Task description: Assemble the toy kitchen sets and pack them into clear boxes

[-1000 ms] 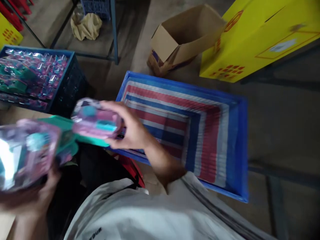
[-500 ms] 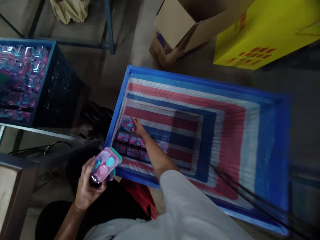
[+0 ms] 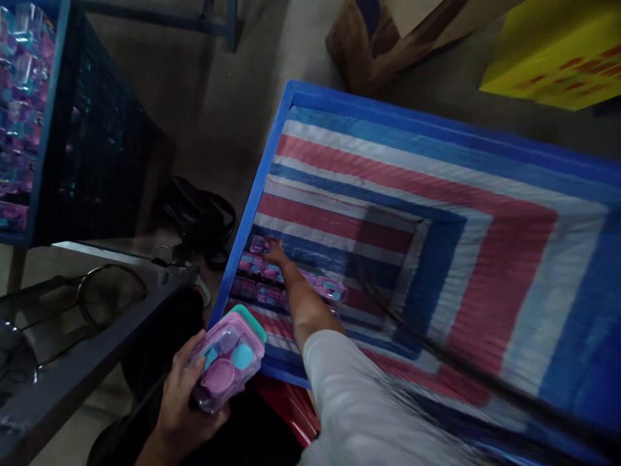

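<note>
My left hand (image 3: pixel 182 404) is closed round a small stack of pink and teal blister packs (image 3: pixel 228 362), held just outside the near left corner of a deep blue bin (image 3: pixel 252 213) lined with a red, white and blue striped sack. My right hand (image 3: pixel 276 251) reaches down to the bin's bottom, its fingers resting on a pack (image 3: pixel 259 244) at the far end of a row of like packs (image 3: pixel 272 281) laid there. I cannot make out whether those fingers grip the pack.
A dark blue crate (image 3: pixel 72 129) full of the same packs stands at the upper left. A grey table edge (image 3: pixel 87 349) with wire loops lies at the left. A brown carton (image 3: pixel 388 39) and a yellow box (image 3: pixel 557 52) stand beyond the bin.
The view has moved closer over the bin. My right hand has stayed at the bottom, on the pack at the row's far end. My left hand still holds its stack.
</note>
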Action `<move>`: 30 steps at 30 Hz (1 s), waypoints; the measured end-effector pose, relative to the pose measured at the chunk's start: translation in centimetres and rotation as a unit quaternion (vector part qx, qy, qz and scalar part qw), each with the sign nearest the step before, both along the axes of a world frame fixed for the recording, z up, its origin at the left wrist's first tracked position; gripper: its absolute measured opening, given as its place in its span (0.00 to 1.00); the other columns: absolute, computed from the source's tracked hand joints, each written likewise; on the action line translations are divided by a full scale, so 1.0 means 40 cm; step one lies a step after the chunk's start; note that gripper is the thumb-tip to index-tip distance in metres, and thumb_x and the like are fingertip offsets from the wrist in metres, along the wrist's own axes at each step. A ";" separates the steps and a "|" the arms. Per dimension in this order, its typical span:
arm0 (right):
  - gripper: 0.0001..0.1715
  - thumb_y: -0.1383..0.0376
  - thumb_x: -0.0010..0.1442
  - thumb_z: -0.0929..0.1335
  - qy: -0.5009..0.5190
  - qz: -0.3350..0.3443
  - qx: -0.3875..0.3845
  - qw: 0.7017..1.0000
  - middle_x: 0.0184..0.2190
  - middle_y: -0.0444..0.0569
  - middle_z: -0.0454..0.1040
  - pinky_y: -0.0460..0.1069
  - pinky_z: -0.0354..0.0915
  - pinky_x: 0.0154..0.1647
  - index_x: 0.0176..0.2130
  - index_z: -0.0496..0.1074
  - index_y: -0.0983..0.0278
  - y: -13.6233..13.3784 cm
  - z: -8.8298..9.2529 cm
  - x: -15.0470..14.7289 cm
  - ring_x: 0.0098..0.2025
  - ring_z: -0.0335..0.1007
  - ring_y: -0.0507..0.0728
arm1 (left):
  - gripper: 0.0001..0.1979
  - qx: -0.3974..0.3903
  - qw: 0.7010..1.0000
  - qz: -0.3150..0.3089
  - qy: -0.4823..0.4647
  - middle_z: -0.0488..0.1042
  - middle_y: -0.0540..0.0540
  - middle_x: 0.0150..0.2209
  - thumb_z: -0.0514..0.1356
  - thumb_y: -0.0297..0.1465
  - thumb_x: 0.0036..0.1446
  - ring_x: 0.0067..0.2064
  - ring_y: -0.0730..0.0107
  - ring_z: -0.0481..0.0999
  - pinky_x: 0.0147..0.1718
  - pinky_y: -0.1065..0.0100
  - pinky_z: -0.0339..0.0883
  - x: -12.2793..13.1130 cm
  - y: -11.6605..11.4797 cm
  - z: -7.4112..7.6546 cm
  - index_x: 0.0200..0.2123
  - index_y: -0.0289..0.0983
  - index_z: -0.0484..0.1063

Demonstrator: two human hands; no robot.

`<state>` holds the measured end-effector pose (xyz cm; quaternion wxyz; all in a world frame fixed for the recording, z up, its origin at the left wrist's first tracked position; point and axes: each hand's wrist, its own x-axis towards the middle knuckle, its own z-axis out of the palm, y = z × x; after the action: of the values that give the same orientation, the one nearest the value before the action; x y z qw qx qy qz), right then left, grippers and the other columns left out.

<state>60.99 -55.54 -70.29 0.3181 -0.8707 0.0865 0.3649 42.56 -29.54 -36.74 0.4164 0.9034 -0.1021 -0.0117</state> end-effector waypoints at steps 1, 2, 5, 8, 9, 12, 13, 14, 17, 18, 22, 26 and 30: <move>0.41 0.56 0.61 0.73 0.005 -0.005 -0.004 1.000 0.68 0.60 0.57 0.68 0.57 0.66 0.67 0.59 0.63 0.004 -0.006 0.003 0.66 0.58 0.69 | 0.52 -0.003 1.000 -0.005 0.000 0.63 0.33 0.66 0.66 0.21 0.45 0.62 0.45 0.71 0.49 0.47 0.79 0.013 -0.003 -0.002 0.71 0.48 0.50; 0.36 0.56 0.64 0.71 0.007 -0.007 -0.004 1.000 0.67 0.58 0.59 0.67 0.60 0.64 0.66 0.61 0.62 0.009 -0.011 0.008 0.65 0.61 0.67 | 0.51 -0.006 1.000 -0.011 0.000 0.63 0.33 0.65 0.66 0.21 0.46 0.62 0.45 0.71 0.49 0.46 0.78 0.027 -0.008 -0.006 0.71 0.48 0.50; 0.28 0.57 0.67 0.69 -0.003 -0.002 0.010 1.000 0.65 0.55 0.63 0.67 0.64 0.62 0.63 0.65 0.62 0.031 -0.014 0.022 0.63 0.64 0.65 | 0.50 -0.025 0.999 -0.040 -0.011 0.65 0.32 0.64 0.67 0.23 0.47 0.62 0.43 0.71 0.49 0.44 0.77 0.073 -0.028 -0.027 0.71 0.48 0.50; 0.32 0.59 0.65 0.71 -0.005 -0.004 0.028 1.000 0.67 0.57 0.61 0.63 0.61 0.65 0.64 0.64 0.62 0.052 0.000 0.031 0.65 0.61 0.65 | 0.48 -0.042 0.997 -0.055 -0.022 0.65 0.31 0.64 0.67 0.26 0.49 0.62 0.43 0.71 0.49 0.44 0.77 0.108 -0.053 -0.051 0.70 0.48 0.50; 0.34 0.60 0.63 0.72 -0.003 -0.008 0.031 0.999 0.67 0.58 0.61 0.61 0.59 0.66 0.65 0.64 0.63 0.056 0.011 0.034 0.66 0.59 0.65 | 0.48 -0.046 0.997 -0.058 -0.022 0.64 0.32 0.64 0.67 0.26 0.50 0.62 0.44 0.72 0.49 0.44 0.77 0.116 -0.061 -0.058 0.70 0.48 0.50; 0.43 0.59 0.60 0.73 -0.003 -0.035 0.028 0.999 0.70 0.64 0.55 0.61 0.53 0.70 0.69 0.59 0.67 0.056 0.064 0.045 0.71 0.51 0.68 | 0.47 -0.044 0.995 -0.084 -0.009 0.64 0.32 0.64 0.65 0.25 0.50 0.62 0.47 0.71 0.50 0.48 0.78 0.139 -0.086 -0.076 0.71 0.47 0.49; 0.45 0.57 0.60 0.73 -0.009 -0.047 0.025 0.999 0.70 0.66 0.53 0.63 0.50 0.70 0.69 0.57 0.68 0.050 0.090 0.049 0.72 0.48 0.69 | 0.47 -0.038 0.995 -0.093 -0.003 0.64 0.33 0.64 0.65 0.24 0.50 0.62 0.47 0.71 0.50 0.48 0.77 0.147 -0.095 -0.083 0.71 0.47 0.49; 0.46 0.55 0.62 0.71 -0.017 -0.059 0.025 0.998 0.71 0.67 0.51 0.63 0.49 0.70 0.70 0.56 0.69 0.039 0.121 0.050 0.72 0.48 0.69 | 0.47 -0.029 0.994 -0.101 0.005 0.64 0.33 0.64 0.64 0.24 0.50 0.62 0.47 0.71 0.51 0.49 0.77 0.156 -0.106 -0.091 0.71 0.46 0.48; 0.35 0.49 0.69 0.62 -0.024 -0.082 0.042 0.995 0.64 0.62 0.65 0.59 0.61 0.65 0.67 0.62 0.66 -0.015 0.244 0.031 0.64 0.64 0.63 | 0.47 -0.006 0.995 -0.091 0.025 0.65 0.34 0.63 0.65 0.24 0.50 0.62 0.48 0.71 0.53 0.50 0.76 0.190 -0.141 -0.121 0.70 0.48 0.49; 0.34 0.48 0.71 0.57 -0.015 -0.092 0.066 0.993 0.59 0.60 0.71 0.58 0.66 0.60 0.65 0.65 0.64 -0.038 0.295 0.014 0.58 0.71 0.61 | 0.47 -0.003 0.996 -0.081 0.027 0.65 0.35 0.63 0.65 0.24 0.51 0.63 0.48 0.71 0.54 0.50 0.75 0.203 -0.152 -0.133 0.70 0.48 0.49; 0.38 0.41 0.67 0.59 0.011 -0.123 0.260 0.958 0.56 0.56 0.73 0.57 0.74 0.46 0.65 0.64 0.59 -0.127 0.505 -0.080 0.53 0.74 0.61 | 0.46 -0.021 0.997 -0.075 0.025 0.65 0.35 0.63 0.65 0.26 0.52 0.63 0.48 0.69 0.55 0.49 0.74 0.245 -0.184 -0.181 0.71 0.48 0.48; 0.59 0.49 0.49 0.78 -0.034 0.040 0.297 0.953 0.69 0.58 0.59 0.62 0.65 0.62 0.70 0.55 0.59 -0.166 0.626 -0.130 0.66 0.62 0.65 | 0.46 -0.024 0.987 -0.144 0.061 0.65 0.37 0.63 0.64 0.25 0.50 0.63 0.49 0.69 0.58 0.47 0.72 0.255 -0.186 -0.222 0.70 0.49 0.51; 0.57 0.58 0.50 0.78 -0.068 0.163 0.269 0.947 0.67 0.58 0.62 0.62 0.57 0.69 0.71 0.54 0.61 -0.147 0.637 -0.126 0.69 0.59 0.63 | 0.46 -0.035 0.968 -0.224 0.104 0.67 0.36 0.62 0.63 0.23 0.47 0.62 0.48 0.71 0.57 0.47 0.72 0.239 -0.177 -0.253 0.69 0.46 0.54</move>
<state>55.94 -61.41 -44.82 0.4819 -0.7779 -0.1800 0.3609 52.12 -36.62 -46.86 0.4427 0.8364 -0.2581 -0.1947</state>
